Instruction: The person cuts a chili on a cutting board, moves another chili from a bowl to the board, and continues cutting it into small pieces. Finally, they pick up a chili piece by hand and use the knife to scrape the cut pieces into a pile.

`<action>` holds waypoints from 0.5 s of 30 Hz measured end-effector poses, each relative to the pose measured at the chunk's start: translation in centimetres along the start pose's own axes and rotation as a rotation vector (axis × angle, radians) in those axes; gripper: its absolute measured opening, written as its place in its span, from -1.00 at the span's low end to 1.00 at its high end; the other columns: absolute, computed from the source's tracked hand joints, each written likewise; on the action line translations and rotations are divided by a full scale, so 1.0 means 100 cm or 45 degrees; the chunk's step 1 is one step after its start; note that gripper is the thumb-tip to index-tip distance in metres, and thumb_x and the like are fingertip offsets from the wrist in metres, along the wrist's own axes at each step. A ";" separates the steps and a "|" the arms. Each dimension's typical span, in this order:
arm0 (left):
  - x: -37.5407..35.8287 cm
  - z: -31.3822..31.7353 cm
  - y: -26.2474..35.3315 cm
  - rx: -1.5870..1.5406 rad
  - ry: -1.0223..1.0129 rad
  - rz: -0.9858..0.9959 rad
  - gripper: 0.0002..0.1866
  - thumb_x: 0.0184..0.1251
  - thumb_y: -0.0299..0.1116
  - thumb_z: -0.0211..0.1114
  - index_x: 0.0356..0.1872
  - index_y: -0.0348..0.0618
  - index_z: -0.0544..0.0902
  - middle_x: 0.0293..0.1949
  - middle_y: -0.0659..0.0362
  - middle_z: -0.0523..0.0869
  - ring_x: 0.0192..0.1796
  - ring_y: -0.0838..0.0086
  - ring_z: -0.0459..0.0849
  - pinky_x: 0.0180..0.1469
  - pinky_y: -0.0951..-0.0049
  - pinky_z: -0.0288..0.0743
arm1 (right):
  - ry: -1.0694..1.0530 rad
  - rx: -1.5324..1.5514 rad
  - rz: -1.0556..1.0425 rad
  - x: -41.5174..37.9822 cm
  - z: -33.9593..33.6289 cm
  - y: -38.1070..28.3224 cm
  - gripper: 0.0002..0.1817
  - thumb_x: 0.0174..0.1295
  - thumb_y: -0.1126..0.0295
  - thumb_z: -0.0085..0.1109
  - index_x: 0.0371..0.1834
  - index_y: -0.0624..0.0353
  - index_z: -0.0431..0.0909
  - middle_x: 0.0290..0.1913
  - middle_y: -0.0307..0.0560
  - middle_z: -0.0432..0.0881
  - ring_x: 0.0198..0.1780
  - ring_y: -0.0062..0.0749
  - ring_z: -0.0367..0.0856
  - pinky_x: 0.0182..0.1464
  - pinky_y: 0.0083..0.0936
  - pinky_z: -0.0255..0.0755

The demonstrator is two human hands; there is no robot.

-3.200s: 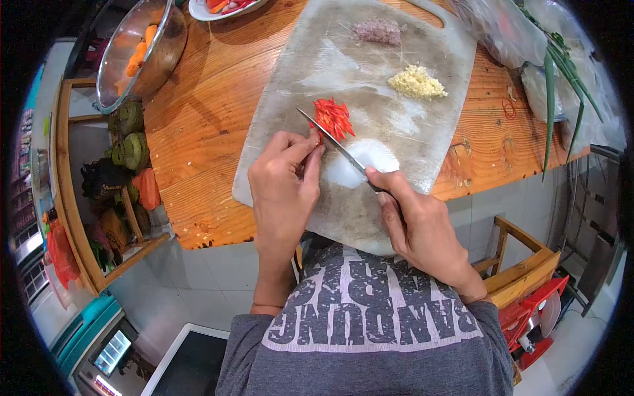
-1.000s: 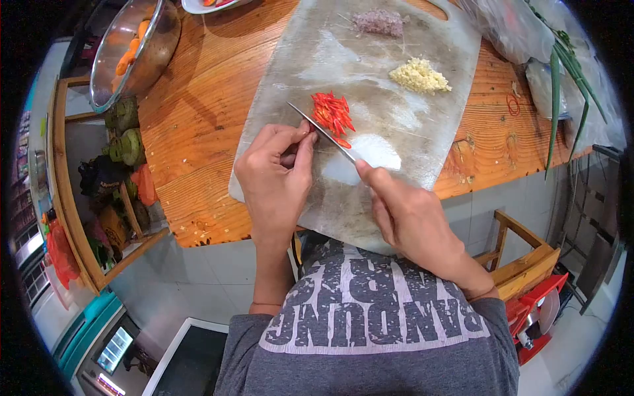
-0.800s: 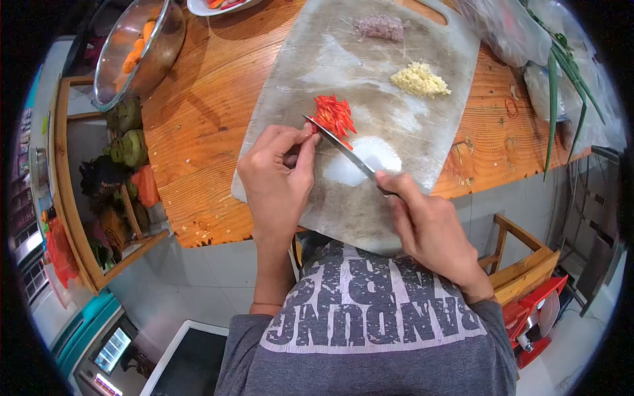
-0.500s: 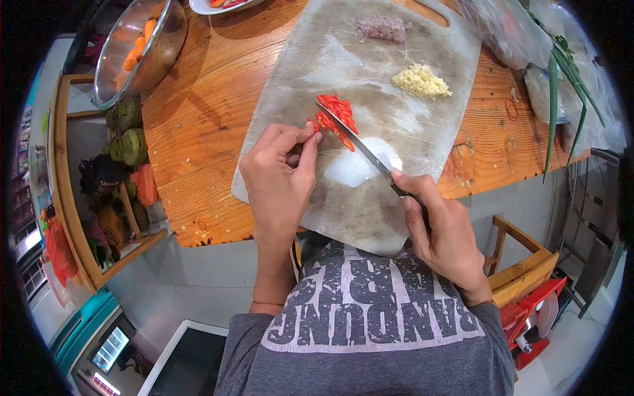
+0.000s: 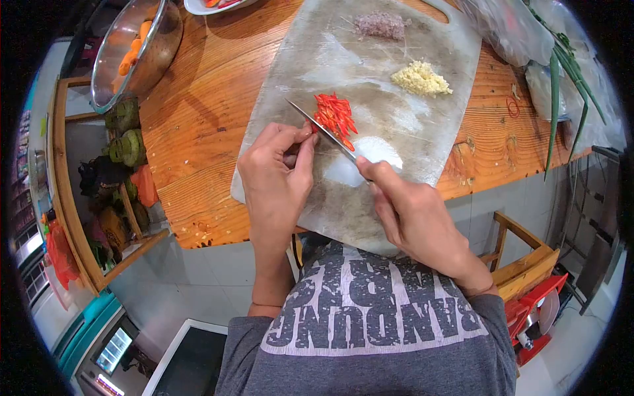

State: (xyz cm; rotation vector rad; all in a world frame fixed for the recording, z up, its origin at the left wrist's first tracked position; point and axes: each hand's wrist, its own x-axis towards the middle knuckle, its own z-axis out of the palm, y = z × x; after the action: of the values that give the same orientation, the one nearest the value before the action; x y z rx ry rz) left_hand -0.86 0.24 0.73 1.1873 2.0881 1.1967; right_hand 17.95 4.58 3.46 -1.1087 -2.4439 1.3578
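My right hand [image 5: 419,214] is wrapped round the handle of a knife [image 5: 329,137], whose blade points up and left across the cutting board [image 5: 277,86]. My left hand [image 5: 274,175] pinches a small red chili piece [image 5: 314,128] right beside the blade. Just right of the blade lies a pile of sliced red chili [image 5: 337,113]. Chopped pale yellow bits [image 5: 421,78] and a pinkish minced heap [image 5: 380,26] rest higher on the board. My right fingers hide the knife's handle.
A metal bowl with orange pieces [image 5: 158,56] stands at the upper left of the wooden table [image 5: 191,145]. Plastic bags [image 5: 508,33] and green stalks [image 5: 553,109] lie at the right. A wooden stool [image 5: 528,264] is below right.
My right hand and the knife have moved left, so the blade now lies left of the chili pile, next to my left fingers. My left hand has barely moved.
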 end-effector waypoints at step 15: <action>-0.002 0.002 0.002 0.104 0.049 0.058 -0.92 0.22 -0.58 0.45 -0.33 -0.39 0.73 -0.37 0.09 0.74 -0.43 0.54 0.72 -0.41 0.54 0.60 | 0.049 -0.017 -0.016 -0.030 -0.005 0.012 -0.49 0.32 0.50 0.11 0.36 0.04 0.38 -0.33 0.14 0.67 -0.36 0.11 0.69 -0.35 -0.08 0.54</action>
State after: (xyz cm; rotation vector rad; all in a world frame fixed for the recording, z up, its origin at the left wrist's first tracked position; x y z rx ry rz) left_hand -0.48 0.21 0.75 1.2645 2.1677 1.1729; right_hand 20.97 3.37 3.47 -1.1098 -2.4321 1.3061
